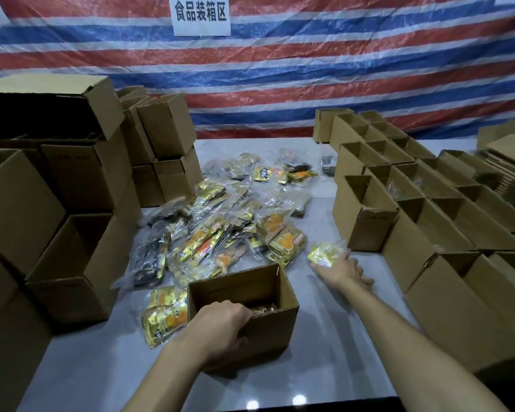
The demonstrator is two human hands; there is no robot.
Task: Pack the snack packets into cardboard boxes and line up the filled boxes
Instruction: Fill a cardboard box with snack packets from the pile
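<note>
Table strip (321,221) between packets (220,221) and boxes (399,185)

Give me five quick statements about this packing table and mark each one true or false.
1. The left hand grips the near rim of the open front box. True.
2. The right hand holds a yellow packet. True.
3. The rows of boxes on the right are closed. False: their tops stand open.
4. The pile of packets lies on the floor. False: it lies on the table, between the stacked boxes on the left and the rows.
5. The backdrop is plain white. False: it is a striped tarp in red, white and blue.
</note>
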